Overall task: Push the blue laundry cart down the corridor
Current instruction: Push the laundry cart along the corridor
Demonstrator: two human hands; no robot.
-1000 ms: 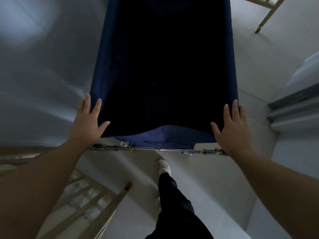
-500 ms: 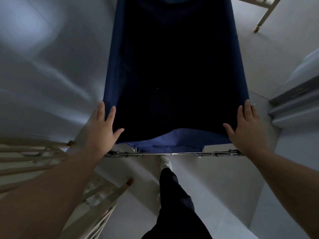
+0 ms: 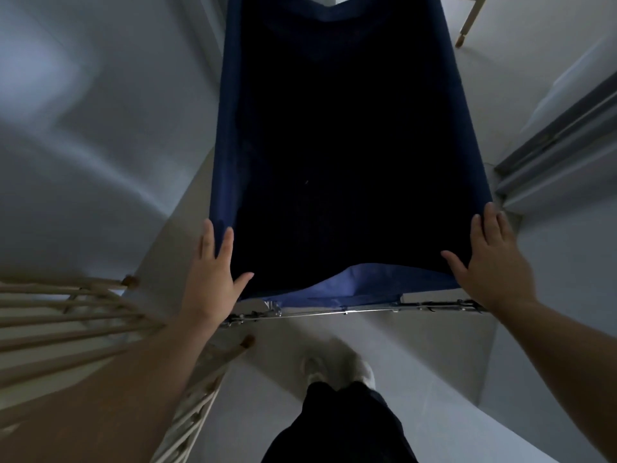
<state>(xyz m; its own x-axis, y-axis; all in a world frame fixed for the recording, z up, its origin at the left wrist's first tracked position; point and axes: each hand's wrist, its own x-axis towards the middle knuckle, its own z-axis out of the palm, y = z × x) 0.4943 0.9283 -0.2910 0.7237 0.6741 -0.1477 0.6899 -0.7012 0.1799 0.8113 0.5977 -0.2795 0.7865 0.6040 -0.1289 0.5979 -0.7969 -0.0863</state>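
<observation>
The blue laundry cart [image 3: 230, 128] fills the middle of the view, a deep blue fabric bin with a dark inside and a metal frame bar [image 3: 367, 309] along its near end. My left hand [image 3: 213, 279] lies flat on the cart's near left corner, fingers apart and pointing forward. My right hand [image 3: 490, 262] presses flat on the near right corner the same way. Neither hand wraps around anything.
A pale wooden slatted piece of furniture [image 3: 76, 315] stands close at the lower left, under my left forearm. A wooden chair leg [image 3: 467, 25] shows at the top right. A grey door frame or sill [image 3: 561, 142] runs along the right. A wall [image 3: 83, 145] runs along the left. My shoes [image 3: 337, 369] are on the pale floor.
The cart and both hands have shifted right in the view and the cart has rolled forward. The wooden slatted furniture has come further into sight at the left.
</observation>
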